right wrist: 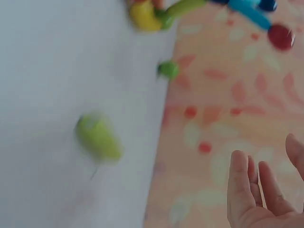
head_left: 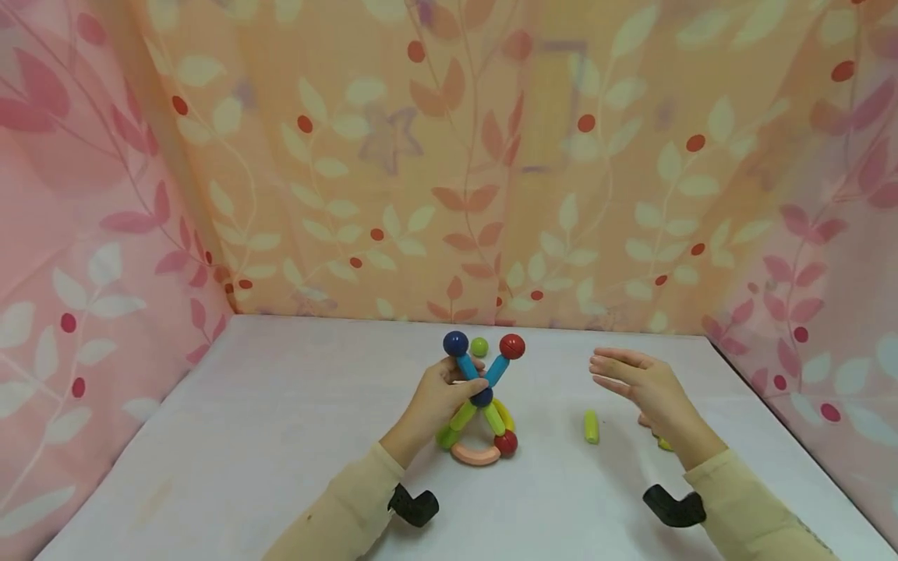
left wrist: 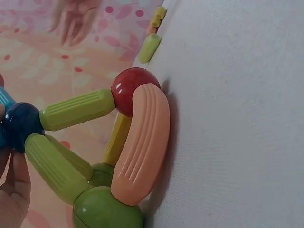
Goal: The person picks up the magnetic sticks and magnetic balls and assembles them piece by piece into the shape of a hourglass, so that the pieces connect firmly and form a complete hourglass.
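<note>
While my left hand gripped the ball-and-rod figure standing on the counter, I noted my right hand released, straight-fingered, raised near a loose green rod.

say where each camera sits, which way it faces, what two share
Head: worn on the head, facing forward-down at the multicoloured glossy ball-and-stick figure; left grip, right grip and cream sleeves show.
Left wrist: worn there, facing across the white tabletop at the figure's base; left grip shows, right grip beyond.
Right wrist: worn there, facing across tabletop toward patterned curtain; right grip shows.
Head and left wrist share the salmon curved stick.
</note>
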A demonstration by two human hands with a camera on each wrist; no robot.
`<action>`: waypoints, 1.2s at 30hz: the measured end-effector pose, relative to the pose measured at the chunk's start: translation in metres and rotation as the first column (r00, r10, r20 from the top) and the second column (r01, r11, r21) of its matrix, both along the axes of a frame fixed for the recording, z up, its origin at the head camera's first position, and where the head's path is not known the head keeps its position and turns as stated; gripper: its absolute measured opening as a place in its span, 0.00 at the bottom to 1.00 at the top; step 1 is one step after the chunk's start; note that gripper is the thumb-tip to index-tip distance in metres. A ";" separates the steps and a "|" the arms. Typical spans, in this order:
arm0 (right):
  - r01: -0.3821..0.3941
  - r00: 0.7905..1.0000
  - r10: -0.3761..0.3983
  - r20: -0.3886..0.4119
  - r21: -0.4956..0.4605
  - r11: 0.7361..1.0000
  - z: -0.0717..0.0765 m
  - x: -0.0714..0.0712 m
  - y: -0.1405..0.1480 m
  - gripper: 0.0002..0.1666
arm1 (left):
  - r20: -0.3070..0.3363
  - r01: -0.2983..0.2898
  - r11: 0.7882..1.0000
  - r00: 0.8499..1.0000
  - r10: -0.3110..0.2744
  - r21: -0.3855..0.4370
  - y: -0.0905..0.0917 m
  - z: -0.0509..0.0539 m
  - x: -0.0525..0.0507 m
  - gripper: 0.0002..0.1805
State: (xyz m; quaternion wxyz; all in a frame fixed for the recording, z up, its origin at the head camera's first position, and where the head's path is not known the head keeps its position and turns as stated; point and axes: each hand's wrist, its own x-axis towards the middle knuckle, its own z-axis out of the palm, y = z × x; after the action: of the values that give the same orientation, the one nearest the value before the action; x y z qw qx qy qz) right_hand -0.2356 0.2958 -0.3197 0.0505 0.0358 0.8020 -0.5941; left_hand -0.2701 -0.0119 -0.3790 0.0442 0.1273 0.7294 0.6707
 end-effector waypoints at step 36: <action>0.288 0.907 -0.176 0.382 -0.259 0.922 -0.074 0.039 0.153 0.41 | 0.036 -0.008 1.000 0.999 0.009 -0.016 0.002 0.001 0.000 0.16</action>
State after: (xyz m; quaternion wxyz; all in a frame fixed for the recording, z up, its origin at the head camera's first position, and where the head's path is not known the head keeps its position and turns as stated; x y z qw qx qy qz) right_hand -0.1963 0.4484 -0.3941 0.1259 0.2291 0.6666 -0.6981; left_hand -0.2698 -0.0099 -0.3779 0.0555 0.1119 0.7342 0.6674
